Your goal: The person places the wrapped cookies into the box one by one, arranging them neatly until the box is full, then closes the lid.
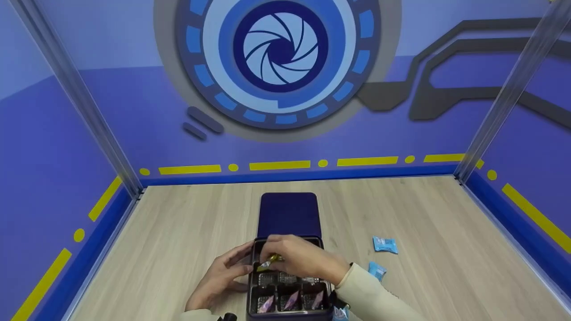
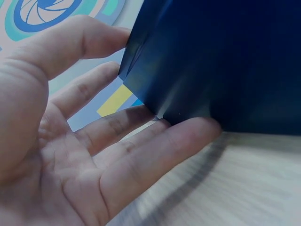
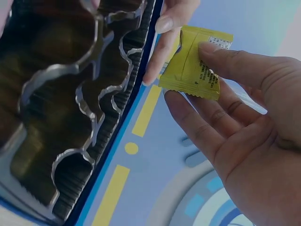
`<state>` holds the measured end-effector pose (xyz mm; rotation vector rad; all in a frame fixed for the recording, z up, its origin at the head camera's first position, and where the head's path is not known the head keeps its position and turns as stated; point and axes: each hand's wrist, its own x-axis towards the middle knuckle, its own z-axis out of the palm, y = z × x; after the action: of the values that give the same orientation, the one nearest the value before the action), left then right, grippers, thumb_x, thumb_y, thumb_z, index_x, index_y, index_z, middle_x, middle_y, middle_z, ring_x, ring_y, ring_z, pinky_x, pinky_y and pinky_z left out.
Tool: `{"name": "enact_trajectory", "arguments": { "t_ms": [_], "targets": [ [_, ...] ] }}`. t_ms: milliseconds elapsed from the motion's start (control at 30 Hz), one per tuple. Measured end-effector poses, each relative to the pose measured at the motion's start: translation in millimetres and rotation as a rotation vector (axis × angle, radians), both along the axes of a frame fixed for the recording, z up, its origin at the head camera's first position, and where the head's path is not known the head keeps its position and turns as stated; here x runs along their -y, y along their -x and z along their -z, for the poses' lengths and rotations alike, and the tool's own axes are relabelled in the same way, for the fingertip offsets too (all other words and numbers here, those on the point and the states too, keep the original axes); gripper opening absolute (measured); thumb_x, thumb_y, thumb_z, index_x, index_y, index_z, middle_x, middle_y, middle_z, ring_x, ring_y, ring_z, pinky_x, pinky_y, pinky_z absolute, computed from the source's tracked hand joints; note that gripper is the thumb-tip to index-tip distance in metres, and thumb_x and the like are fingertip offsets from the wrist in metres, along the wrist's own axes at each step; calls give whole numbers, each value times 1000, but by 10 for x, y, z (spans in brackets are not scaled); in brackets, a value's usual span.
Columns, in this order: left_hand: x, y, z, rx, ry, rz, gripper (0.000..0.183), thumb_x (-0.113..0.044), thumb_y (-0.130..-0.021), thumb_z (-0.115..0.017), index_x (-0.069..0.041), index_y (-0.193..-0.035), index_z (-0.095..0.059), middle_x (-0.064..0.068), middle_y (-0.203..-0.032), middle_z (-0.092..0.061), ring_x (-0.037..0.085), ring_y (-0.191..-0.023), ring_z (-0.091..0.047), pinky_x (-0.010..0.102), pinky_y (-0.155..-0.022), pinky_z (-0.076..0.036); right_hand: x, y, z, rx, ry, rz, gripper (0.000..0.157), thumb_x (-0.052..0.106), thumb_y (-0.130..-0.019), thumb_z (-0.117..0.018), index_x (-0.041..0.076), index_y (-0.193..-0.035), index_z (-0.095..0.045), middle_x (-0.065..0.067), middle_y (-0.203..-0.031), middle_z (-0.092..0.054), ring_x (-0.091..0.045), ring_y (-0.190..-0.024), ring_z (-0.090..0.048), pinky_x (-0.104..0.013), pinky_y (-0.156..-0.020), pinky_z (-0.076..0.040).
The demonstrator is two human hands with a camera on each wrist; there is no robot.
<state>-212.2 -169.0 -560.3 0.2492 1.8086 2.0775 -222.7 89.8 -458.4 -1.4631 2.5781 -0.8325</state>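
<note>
A dark blue tin (image 1: 251,294) stands with its hinged lid (image 1: 289,214) laid back. Inside is a black plastic tray (image 3: 59,73) divided into compartments, and pink wrapped sweets (image 1: 292,300) stand in its near row. Over the tray's far part, my right hand (image 1: 298,257) pinches a yellow wrapped sweet (image 3: 193,68) between thumb and fingers. My left hand (image 1: 219,277) is at the tin's left side. In the left wrist view, its fairly straight fingers (image 2: 164,155) rest against the tin's outer wall.
Blue wrapped sweets (image 1: 385,244) lie on the wooden table (image 1: 187,223) right of the tin. Another blue packet (image 1: 341,314) shows beside the tin's near right corner, partly behind the right sleeve. Blue printed panels (image 1: 111,129) enclose the table at the back and sides.
</note>
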Motion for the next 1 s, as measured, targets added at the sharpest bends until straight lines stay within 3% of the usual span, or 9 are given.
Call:
{"name": "enact_trajectory", "arguments": {
  "t_ms": [233, 467, 1000],
  "targets": [
    [-2, -5, -16, 4, 23, -14, 67, -10, -99, -71, -10, -162, -46, 25, -166, -37, 33, -115, -69, 51, -77, -65, 49, -11, 62, 21, -8, -22, 16, 6, -96, -79, 12, -111, -77, 6, -109, -70, -5, -100, -67, -14, -88, -54],
    [1, -3, -9, 2, 53, -18, 67, -11, -98, -73, -12, -161, -48, 24, -165, -39, 33, -117, -68, 49, -76, -66, 74, -24, 121, -47, -53, -27, 18, 6, -95, -81, 14, -110, -76, 5, -109, -70, -3, -101, -66, -14, -90, -53],
    [12, 1, -14, 0, 30, -10, 70, -10, -99, -74, -10, -162, -45, 24, -167, -35, 33, -115, -68, 50, -77, -65, 77, -32, 189, -60, -55, -65, 21, -1, -94, -79, 13, -110, -77, 5, -107, -71, -2, -97, -66, -10, -87, -51]
  ]
}}
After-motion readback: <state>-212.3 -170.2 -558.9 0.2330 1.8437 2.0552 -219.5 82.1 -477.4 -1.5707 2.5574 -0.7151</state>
